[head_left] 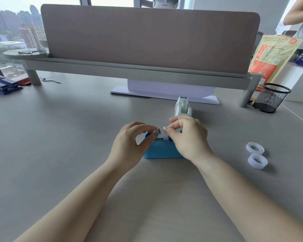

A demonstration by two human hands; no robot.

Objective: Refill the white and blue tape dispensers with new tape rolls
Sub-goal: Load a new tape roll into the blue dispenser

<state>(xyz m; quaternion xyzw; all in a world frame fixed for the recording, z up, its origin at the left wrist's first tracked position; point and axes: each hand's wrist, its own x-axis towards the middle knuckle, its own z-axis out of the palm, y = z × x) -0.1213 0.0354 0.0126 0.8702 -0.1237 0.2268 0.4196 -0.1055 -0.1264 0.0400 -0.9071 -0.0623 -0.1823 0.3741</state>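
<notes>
Head view looks down on a grey worktop (59,154) with both hands meeting over the blue dispenser (160,150), which sits at centre, near the person. On the left, the left hand (129,145) arches over the dispenser's left end, its fingers (147,129) narrowed to a pinch on a small white tab with dark print (159,132), probably the free end of a tape roll being drawn toward the cutter. Just to the right, the right hand (189,137) covers the dispenser's right part, fingers closed narrowly on the same white piece, seemingly steadying the roll so it stays seated; the roll itself is mostly hidden. The dispenser is a low, rounded block of matte blue plastic. Beyond it, slightly right and farther away, the white dispenser (183,107) stands upright, untouched, a pale roll apparently in it. Well apart on the right lie two translucent white rings (256,156), flat, just beside each other.
</notes>
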